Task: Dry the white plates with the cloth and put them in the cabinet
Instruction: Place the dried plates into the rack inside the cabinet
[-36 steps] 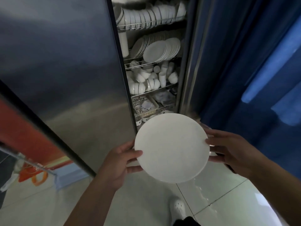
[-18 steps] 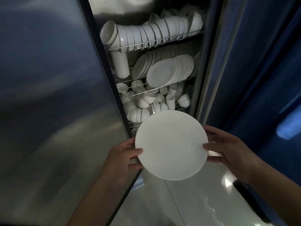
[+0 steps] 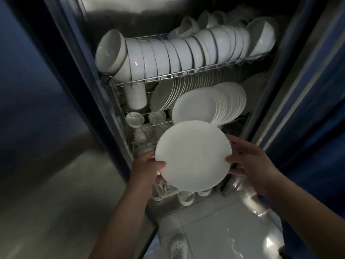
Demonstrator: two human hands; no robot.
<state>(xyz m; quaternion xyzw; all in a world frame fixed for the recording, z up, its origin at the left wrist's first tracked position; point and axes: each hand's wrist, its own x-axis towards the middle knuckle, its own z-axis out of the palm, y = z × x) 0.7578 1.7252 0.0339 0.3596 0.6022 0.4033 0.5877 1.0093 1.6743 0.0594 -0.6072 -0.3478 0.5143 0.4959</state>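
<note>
Plate [image 3: 193,156] between two hands [image 3: 147,165] [image 3: 248,161]

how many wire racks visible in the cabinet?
3. Top rack holds bowls, the middle rack holds plates, and a lower rack with cups sits partly behind the held plate. More may be hidden below.

round white plate [image 3: 193,156] held tilted before the open cabinet's [image 3: 186,75] stacked plates [image 3: 211,103].

Plate [image 3: 193,156] smooth matt white; cabinet door [image 3: 56,165] brushed metal; racks [image 3: 168,76] wire; floor [image 3: 214,230] glossy tile
</note>
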